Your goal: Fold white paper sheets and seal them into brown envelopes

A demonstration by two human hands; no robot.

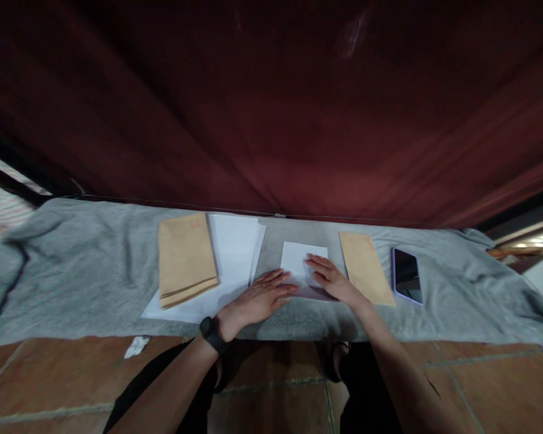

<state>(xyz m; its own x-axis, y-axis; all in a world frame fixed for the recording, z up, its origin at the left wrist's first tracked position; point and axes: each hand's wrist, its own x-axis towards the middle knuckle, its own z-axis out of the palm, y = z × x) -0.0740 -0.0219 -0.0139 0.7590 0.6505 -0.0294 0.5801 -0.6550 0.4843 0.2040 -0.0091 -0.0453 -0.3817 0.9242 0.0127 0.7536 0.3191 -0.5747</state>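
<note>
A white sheet of paper (pixel 304 253), with a fold across it, lies flat on the grey cloth in front of me. My left hand (pixel 263 295), with a dark band at the wrist, rests on its left edge, fingers stretched out. Across the right side of the same paper lies my right hand (pixel 332 278), its fingers spread and flat. Just right of it is a single brown envelope (pixel 366 268). To the left, a stack of brown envelopes (pixel 185 256) sits partly on top of larger white sheets (pixel 235 250).
A grey cloth (pixel 104 259) covers the long narrow surface. At its right lies a phone (pixel 407 275) with a dark screen. Behind hangs a dark red curtain (pixel 271 120). A crumpled white tissue (pixel 136 346) is on the tiled floor (pixel 271 404).
</note>
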